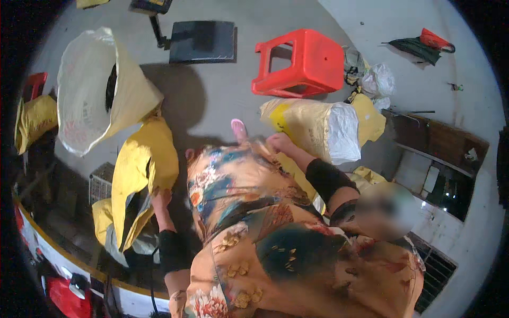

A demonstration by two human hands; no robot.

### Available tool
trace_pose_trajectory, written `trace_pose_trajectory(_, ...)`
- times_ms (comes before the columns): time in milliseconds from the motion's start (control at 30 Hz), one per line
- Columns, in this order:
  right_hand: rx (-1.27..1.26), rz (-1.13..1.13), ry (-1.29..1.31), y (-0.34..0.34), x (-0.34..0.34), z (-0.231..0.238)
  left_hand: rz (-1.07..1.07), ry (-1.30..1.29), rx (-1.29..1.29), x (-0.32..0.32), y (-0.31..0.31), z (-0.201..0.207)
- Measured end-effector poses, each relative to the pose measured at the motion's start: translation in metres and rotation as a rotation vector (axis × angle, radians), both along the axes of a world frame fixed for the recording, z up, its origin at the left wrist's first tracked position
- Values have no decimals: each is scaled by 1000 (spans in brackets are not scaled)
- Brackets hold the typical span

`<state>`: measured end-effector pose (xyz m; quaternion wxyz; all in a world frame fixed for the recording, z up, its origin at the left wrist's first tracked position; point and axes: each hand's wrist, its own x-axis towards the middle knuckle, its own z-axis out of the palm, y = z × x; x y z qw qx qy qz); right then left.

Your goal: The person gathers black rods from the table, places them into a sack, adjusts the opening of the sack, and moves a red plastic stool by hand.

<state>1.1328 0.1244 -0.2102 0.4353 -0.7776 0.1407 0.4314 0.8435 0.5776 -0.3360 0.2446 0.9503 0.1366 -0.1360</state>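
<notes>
My left hand [161,198] is closed on the edge of a yellow sack [143,153], which hangs open and creased beside my left side. Against my floral garment [228,180], the fingers of my right hand [279,142] are curled in; whatever they hold, if anything, is hidden. Just beyond that hand, a large pale sack [302,124] with a yellow patch lies on its side, its white inner end facing right. A wide-mouthed white sack [87,93] stands open at the far left, with something dark inside.
A black platform scale [201,42] is on the grey floor at the back. Right of it, a red plastic stool [321,58] lies tipped over. A dark umbrella [416,50] rests at the far right. Wooden furniture [435,132] lines the right side.
</notes>
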Motion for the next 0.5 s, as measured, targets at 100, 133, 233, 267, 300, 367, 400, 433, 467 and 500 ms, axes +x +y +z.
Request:
trace_pose_trajectory(100, -152, 35, 62, -19, 41, -19, 863, 136, -710, 28, -28, 18)
trace_pose_trajectory(133, -152, 23, 58, -35, 52, -36, 1146, 188, -947, 38, -36, 28)
trace_pose_trajectory(233, -397, 174, -541, -90, 106, -77, 1298, 161, -1262, 51, -51, 32)
trace_pose_trajectory(267, -318, 51, -603, -96, 126, -81, 1291, 167, -1207, 43, -52, 25)
trace_pose_trajectory(300, -244, -77, -658, -105, 144, -83, 1279, 181, -1153, 38, -55, 20)
trace_pose_trajectory(367, -651, 190, -645, -128, 187, -81, 1306, 149, -1185, 49, -71, 28)
trace_pose_trajectory(400, -623, 186, -770, -145, 203, -83, 1321, 115, -1235, 62, -80, 33)
trace_pose_trajectory(433, -604, 180, -891, -167, 216, -86, 1311, 126, -1232, 86, -95, 48)
trace_pose_trajectory(467, -657, 69, -726, -183, 234, -86, 1342, 203, -1152, 117, -113, 74)
trace_pose_trajectory(500, -686, -32, -560, -187, 253, -84, 1385, 263, -1060, 133, -121, 92)
